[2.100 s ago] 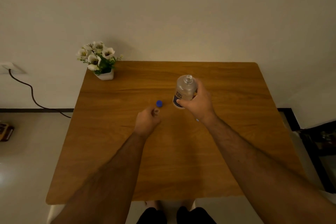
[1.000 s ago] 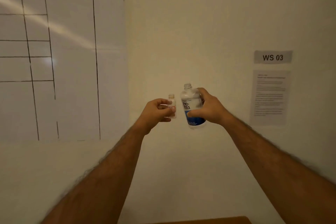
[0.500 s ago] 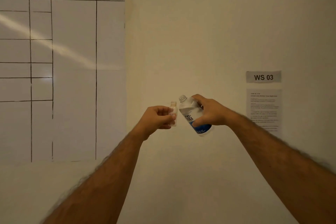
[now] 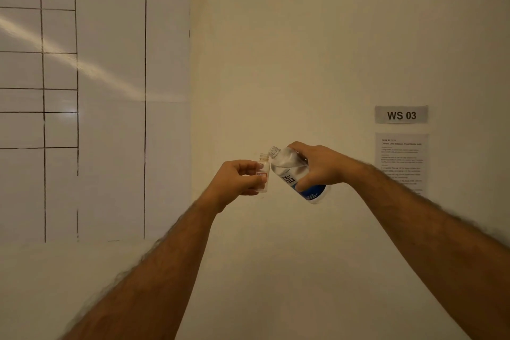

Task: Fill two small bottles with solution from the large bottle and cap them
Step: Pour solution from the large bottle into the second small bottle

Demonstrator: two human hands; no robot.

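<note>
Hanging on the wall at far left, a ruled whiteboard (image 4: 93, 107) plays no part. The left hand (image 4: 234, 181) pinches the small bottle (image 4: 262, 172) upright between thumb and fingertips, probably so its open neck faces up to receive liquid. Just beside it, the large bottle (image 4: 296, 174) is wrapped in the right hand (image 4: 320, 167) and tilted leftward, its uncapped mouth just above the small one's rim, seemingly to start the pour. No stream can be made out yet. Farther right hangs a "WS 03" sign (image 4: 401, 114).
</note>
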